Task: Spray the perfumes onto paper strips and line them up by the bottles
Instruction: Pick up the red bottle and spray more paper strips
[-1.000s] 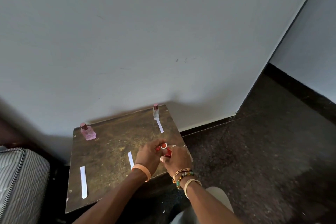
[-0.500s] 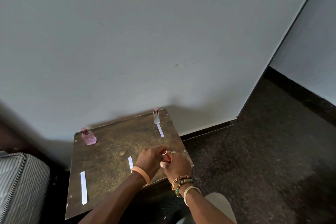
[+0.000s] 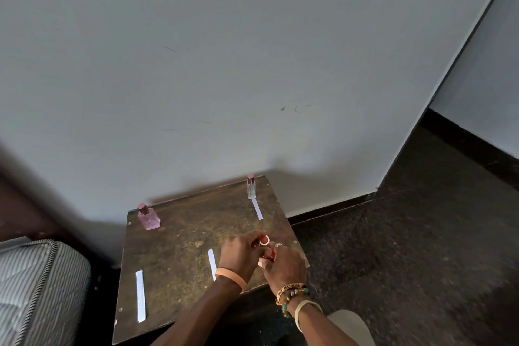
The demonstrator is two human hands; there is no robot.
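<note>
Holding red bottle (image 3: 270, 254) over front right part of table (image 3: 179, 233): our right hand (image 3: 283, 264) curls round its body, our left hand (image 3: 238, 254) pinches red cap (image 3: 263, 240) at its top. Pink bottle (image 3: 148, 218) stands back left, clear bottle (image 3: 250, 188) back right, far strip (image 3: 257, 208) just in front of it. Middle strip (image 3: 212, 261) lies just beside our left wrist, left strip (image 3: 140, 295) near front left.
</note>
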